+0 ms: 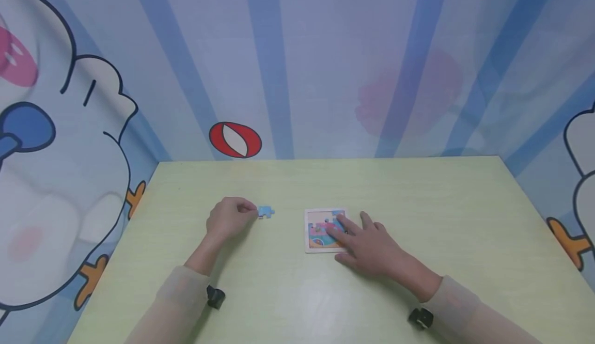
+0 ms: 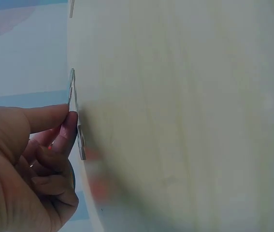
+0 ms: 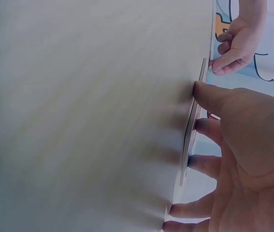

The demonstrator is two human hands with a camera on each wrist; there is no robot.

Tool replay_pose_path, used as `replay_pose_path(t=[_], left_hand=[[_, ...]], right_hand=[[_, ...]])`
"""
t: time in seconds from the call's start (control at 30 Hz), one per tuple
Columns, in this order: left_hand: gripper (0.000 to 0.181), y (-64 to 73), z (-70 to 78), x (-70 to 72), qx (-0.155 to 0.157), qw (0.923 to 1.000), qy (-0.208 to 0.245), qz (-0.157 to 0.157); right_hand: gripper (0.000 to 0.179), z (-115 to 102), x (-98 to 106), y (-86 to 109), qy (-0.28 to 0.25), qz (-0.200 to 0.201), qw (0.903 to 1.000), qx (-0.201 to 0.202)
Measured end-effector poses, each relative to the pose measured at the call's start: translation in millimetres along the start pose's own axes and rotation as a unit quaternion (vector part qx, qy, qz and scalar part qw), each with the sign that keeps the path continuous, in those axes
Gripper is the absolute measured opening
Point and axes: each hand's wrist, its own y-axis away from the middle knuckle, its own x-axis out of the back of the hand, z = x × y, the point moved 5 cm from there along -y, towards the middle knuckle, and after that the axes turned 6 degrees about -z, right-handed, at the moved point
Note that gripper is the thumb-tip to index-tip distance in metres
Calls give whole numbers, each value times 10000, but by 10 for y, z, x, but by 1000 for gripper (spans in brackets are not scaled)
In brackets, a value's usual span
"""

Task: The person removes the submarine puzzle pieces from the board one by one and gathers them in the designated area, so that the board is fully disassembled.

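Observation:
My left hand [image 1: 231, 217] pinches a light blue jigsaw piece [image 1: 266, 212] between thumb and fingertips, just above the table or at its surface. In the left wrist view the piece [image 2: 72, 87] shows edge-on, thin and flat. To the right lies a small square jigsaw puzzle [image 1: 316, 236] in a pale frame, with pink, blue and orange picture parts and a bare pinkish area along its upper part. My right hand [image 1: 372, 243] spreads over the puzzle's right side, fingertips on the pieces and thumb at the lower right edge. Its fingers cover part of the picture.
The pale yellow-green table [image 1: 437, 204] ends at a blue striped backdrop [image 1: 325, 75] printed with cartoon figures. A small black wrist device [image 1: 216, 297] sits under the left cuff, another black device [image 1: 420, 318] under the right one.

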Motion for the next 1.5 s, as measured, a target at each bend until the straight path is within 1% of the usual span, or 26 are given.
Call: replay_pose_path(t=[0.17, 0.3, 0.5, 0.63, 0.87, 0.93, 1.03, 1.13, 1.2, 1.33, 1.5], left_hand=[[19, 0, 3, -7, 12, 10000, 0, -1], [19, 8, 57, -24, -120, 9999, 89, -13], [18, 26, 253, -84, -478, 9986, 206, -106], [16, 37, 436, -155, -693, 9972, 190, -218], [12, 32, 747, -355, -1136, 9923, 247, -432], [12, 35, 826, -423, -1189, 9911, 270, -528], [13, 48, 942, -529, -1190, 9903, 243, -673], [13, 58, 1067, -624, -1226, 9894, 163, -758], [13, 55, 1142, -690, -1312, 9877, 145, -840], [12, 29, 1245, -832, -1446, 9842, 150, -1007], [10, 16, 1311, -978, -1512, 9827, 15, -1065]], right_hand=[[65, 9, -17, -3, -31, -34, 10000, -37], [66, 34, -38, 6, -7, -70, 9999, -85], [66, 30, -31, 65, 71, -3, 10000, -37], [65, -17, -16, 129, 140, 17, 9999, 76], [61, -78, -16, 206, 77, -6, 9999, 123], [61, -86, -29, 221, 38, -27, 9999, 112], [61, -94, -56, 249, 25, -32, 9999, 99], [60, -104, -66, 271, 56, 51, 9999, 143], [60, -109, -62, 281, 80, 117, 9998, 166], [59, -110, -60, 287, 117, 168, 9996, 189], [57, -115, -53, 293, 139, 243, 9992, 267]])
